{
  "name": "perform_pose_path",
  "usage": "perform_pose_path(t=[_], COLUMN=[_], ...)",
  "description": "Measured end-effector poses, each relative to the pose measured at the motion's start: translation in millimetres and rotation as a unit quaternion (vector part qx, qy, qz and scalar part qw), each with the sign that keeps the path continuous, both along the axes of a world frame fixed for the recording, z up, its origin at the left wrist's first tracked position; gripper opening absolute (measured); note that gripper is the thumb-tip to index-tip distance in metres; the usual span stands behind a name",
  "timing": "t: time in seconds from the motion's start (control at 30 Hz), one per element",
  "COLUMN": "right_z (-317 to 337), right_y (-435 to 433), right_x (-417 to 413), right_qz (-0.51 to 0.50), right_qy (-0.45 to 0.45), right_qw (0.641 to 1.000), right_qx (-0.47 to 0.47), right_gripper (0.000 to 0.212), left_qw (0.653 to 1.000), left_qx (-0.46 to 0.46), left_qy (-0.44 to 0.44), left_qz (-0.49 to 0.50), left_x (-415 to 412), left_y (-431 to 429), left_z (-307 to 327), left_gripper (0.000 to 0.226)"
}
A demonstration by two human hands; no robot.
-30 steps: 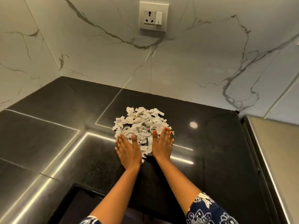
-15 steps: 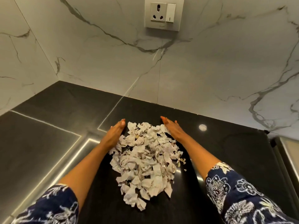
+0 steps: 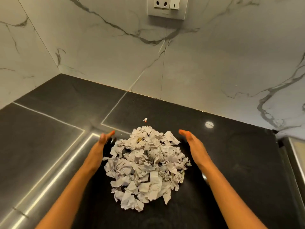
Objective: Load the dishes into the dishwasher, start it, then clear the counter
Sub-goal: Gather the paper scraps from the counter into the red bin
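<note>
Paper scraps (image 3: 145,166) are lying heaped mid-tabletop (image 3: 239,162), the nearest pieces trailing loose toward the front. Left hand (image 3: 102,143) and right hand (image 3: 193,143) are flanking the heap's far end — fingers straight, palms inward, gripping nothing. Judgement: they should be closing in low, sweeping the trailing pieces inward before lifting. One stray scrap (image 3: 145,120) is sitting just beyond — easy to miss. Left fingertips are blurring; surface contact unclear. The wall socket (image 3: 166,7) is running off the top.

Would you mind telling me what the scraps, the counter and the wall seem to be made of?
Scraps: paper, matte, torn and creased, some printed. Counter: dark polished stone, perhaps granite; it is speckled and mirrors the lights. Wall: marble or marble-look tile, white with grey veins and thin joints.
</note>
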State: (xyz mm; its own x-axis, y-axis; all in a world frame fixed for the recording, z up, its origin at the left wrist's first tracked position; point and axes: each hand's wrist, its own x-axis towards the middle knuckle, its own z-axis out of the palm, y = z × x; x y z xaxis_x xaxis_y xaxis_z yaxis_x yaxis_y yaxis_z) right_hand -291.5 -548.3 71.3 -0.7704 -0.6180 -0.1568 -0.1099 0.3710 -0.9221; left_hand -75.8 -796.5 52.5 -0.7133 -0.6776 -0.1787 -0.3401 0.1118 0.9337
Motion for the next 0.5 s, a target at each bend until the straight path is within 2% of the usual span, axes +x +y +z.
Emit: perform_pose_path(t=[0.07,0.1,0.23,0.3,0.37,0.5], right_z=[2.2,2.5,-18.1,-21.2,-18.5,-7.0], right_y=[9.2,8.3,-19.1,-32.6,-43.7,-56.3], right_x=[28.5,43.0,72.6,77.1,85.3,96.8], right_qz=[-0.073,-0.079,-0.042,-0.040,-0.023,-0.025], right_qy=[0.041,0.053,0.121,0.116,0.102,-0.001], right_qw=[0.995,0.994,0.991,0.991,0.994,0.998], right_qx=[-0.048,-0.056,0.031,0.045,0.027,-0.064], right_gripper=[0.050,0.053,0.098,0.102,0.086,0.051], left_qw=[0.997,0.994,0.989,0.986,0.984,0.976], left_qx=[-0.020,-0.029,-0.027,-0.032,-0.012,0.065], left_qy=[0.038,0.059,0.061,0.076,0.094,0.134], left_qz=[0.067,0.091,0.129,0.147,0.149,0.160], left_x=[16.1,19.0,3.5,-8.4,-21.9,-45.0], left_y=[23.9,38.7,83.6,96.1,105.2,118.8], left_z=[3.7,6.2,2.9,-2.6,-2.2,1.9], left_gripper=[0.069,0.067,0.083,0.087,0.081,0.061])
